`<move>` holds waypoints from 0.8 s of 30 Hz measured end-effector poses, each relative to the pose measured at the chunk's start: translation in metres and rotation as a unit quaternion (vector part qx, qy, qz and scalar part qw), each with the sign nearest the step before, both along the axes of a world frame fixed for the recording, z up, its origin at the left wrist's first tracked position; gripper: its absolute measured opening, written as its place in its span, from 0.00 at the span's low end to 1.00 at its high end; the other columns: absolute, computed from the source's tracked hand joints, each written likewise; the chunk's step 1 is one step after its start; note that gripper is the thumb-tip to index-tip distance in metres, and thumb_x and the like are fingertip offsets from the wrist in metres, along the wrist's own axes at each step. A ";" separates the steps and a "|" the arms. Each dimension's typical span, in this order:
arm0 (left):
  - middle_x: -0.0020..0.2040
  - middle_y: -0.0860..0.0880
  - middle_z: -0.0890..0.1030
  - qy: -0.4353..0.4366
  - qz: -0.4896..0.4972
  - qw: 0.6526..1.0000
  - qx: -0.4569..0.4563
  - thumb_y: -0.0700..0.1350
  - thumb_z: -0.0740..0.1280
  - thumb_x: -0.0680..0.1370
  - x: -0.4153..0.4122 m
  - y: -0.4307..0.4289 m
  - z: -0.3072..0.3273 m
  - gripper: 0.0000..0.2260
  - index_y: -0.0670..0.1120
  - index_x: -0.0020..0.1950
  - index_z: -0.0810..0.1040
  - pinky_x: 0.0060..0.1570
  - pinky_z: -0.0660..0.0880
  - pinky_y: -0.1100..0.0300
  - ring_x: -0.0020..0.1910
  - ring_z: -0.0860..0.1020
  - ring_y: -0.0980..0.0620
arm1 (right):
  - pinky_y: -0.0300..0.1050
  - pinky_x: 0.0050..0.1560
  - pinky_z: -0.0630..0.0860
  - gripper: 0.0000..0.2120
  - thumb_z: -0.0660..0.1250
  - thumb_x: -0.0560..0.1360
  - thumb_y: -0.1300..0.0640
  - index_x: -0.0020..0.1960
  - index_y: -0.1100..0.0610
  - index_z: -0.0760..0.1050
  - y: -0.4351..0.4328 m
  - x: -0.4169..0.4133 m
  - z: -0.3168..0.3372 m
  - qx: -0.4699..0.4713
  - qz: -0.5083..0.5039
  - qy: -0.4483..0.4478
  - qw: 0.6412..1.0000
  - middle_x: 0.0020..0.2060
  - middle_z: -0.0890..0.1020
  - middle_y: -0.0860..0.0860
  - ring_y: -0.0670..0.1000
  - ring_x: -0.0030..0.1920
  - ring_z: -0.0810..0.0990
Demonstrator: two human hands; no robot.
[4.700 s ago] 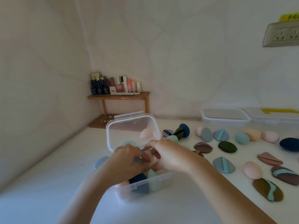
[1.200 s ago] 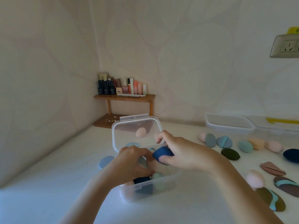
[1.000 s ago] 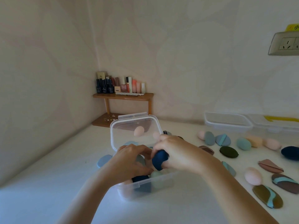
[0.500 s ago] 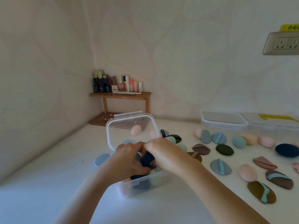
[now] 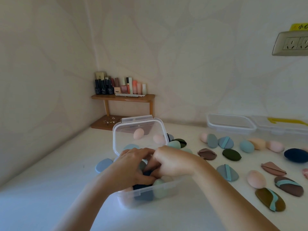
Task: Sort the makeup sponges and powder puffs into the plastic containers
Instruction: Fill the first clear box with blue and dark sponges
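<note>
A clear plastic container (image 5: 168,185) stands in the middle of the white table, its hinged lid (image 5: 140,135) upright behind it. Several sponges fill it, among them a mint one (image 5: 159,189) at the front wall. Both hands are inside the box. My right hand (image 5: 173,162) curls its fingers round a dark blue sponge (image 5: 147,173) and pushes it down among the others. My left hand (image 5: 131,165) lies over the sponges beside it with bent fingers, thumb against the dark blue sponge. A second, empty container (image 5: 231,124) sits at the back right.
Loose puffs and sponges cover the table to the right: a blue puff (image 5: 227,172), a pink sponge (image 5: 255,179), an olive puff (image 5: 270,199), a navy puff (image 5: 295,155). A light blue puff (image 5: 103,165) lies left of the box. A wooden shelf (image 5: 123,98) with bottles fills the corner.
My right hand brought the dark blue sponge from above the box down into it. It is now sunk between both hands. My left hand stayed in the box.
</note>
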State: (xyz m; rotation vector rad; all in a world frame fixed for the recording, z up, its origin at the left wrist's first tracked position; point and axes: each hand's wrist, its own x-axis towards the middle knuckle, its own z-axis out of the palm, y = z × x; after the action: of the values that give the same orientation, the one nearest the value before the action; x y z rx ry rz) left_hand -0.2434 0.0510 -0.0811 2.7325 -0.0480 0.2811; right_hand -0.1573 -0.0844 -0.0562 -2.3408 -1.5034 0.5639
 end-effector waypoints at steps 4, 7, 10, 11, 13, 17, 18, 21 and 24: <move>0.52 0.63 0.77 0.005 0.003 1.000 -0.008 0.60 0.72 0.65 0.002 0.001 0.000 0.25 0.61 0.61 0.71 0.57 0.68 0.62 0.52 0.73 0.61 | 0.31 0.44 0.74 0.08 0.72 0.72 0.54 0.51 0.48 0.84 -0.018 0.010 0.001 0.107 -0.074 0.090 0.987 0.38 0.85 0.44 0.40 0.41 0.82; 0.51 0.63 0.76 0.004 0.005 1.000 -0.014 0.57 0.73 0.68 -0.001 0.000 0.002 0.21 0.59 0.58 0.73 0.56 0.67 0.63 0.51 0.73 0.61 | 0.40 0.40 0.77 0.12 0.73 0.70 0.47 0.38 0.55 0.85 -0.023 0.016 0.008 0.260 -0.127 0.086 0.953 0.33 0.85 0.50 0.44 0.34 0.81; 0.54 0.63 0.75 0.013 -0.001 1.000 -0.012 0.56 0.71 0.70 -0.007 0.003 0.006 0.19 0.61 0.60 0.73 0.60 0.65 0.64 0.54 0.71 0.61 | 0.35 0.34 0.75 0.18 0.70 0.73 0.48 0.32 0.61 0.81 -0.034 0.031 0.013 0.370 -0.202 0.111 0.900 0.26 0.82 0.49 0.44 0.28 0.77; 0.55 0.63 0.74 0.019 -0.002 1.000 -0.007 0.55 0.71 0.71 -0.008 0.005 0.007 0.17 0.61 0.58 0.74 0.62 0.64 0.63 0.55 0.71 0.61 | 0.34 0.33 0.74 0.19 0.69 0.74 0.48 0.32 0.61 0.80 -0.037 0.038 0.011 0.389 -0.230 0.105 0.886 0.25 0.81 0.48 0.45 0.27 0.76; 0.54 0.62 0.74 0.031 0.004 1.000 0.002 0.55 0.70 0.72 -0.010 0.011 0.007 0.12 0.61 0.54 0.77 0.62 0.63 0.63 0.53 0.70 0.63 | 0.37 0.34 0.74 0.21 0.67 0.76 0.48 0.32 0.63 0.79 -0.041 0.050 0.004 0.417 -0.275 0.091 0.861 0.27 0.81 0.51 0.46 0.27 0.76; 0.49 0.60 0.74 0.040 0.029 0.999 0.003 0.57 0.72 0.68 -0.010 0.022 0.006 0.09 0.57 0.46 0.78 0.49 0.67 0.69 0.47 0.71 0.63 | 0.41 0.41 0.77 0.21 0.61 0.79 0.47 0.39 0.62 0.80 -0.031 0.067 -0.015 0.421 -0.327 0.050 0.845 0.34 0.83 0.52 0.46 0.34 0.80; 0.48 0.61 0.73 0.044 0.038 0.998 0.003 0.58 0.73 0.67 -0.010 0.023 0.005 0.11 0.56 0.44 0.76 0.46 0.67 0.69 0.46 0.71 0.62 | 0.41 0.45 0.77 0.19 0.61 0.79 0.47 0.41 0.60 0.81 -0.027 0.069 -0.019 0.398 -0.329 0.020 0.856 0.37 0.84 0.49 0.46 0.39 0.81; 0.47 0.61 0.73 0.046 0.055 0.997 -0.001 0.61 0.73 0.65 -0.006 0.026 0.001 0.14 0.55 0.43 0.75 0.47 0.70 0.65 0.47 0.71 0.58 | 0.39 0.52 0.71 0.10 0.61 0.79 0.57 0.55 0.56 0.79 -0.016 0.073 -0.029 0.272 -0.315 -0.080 0.906 0.52 0.82 0.47 0.49 0.55 0.78; 0.47 0.62 0.72 0.045 0.051 0.998 -0.003 0.61 0.72 0.65 -0.008 0.026 0.001 0.14 0.57 0.42 0.74 0.49 0.70 0.63 0.48 0.71 0.57 | 0.42 0.58 0.71 0.20 0.58 0.75 0.65 0.64 0.54 0.75 -0.005 0.077 -0.040 0.153 -0.290 -0.106 0.939 0.61 0.78 0.50 0.52 0.60 0.75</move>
State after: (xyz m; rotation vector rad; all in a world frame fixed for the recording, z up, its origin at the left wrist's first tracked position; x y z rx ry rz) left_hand -0.2509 0.0772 -0.0806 2.7427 0.1173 0.1871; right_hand -0.0806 -0.0898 -0.0960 -2.4679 -0.8120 -0.0713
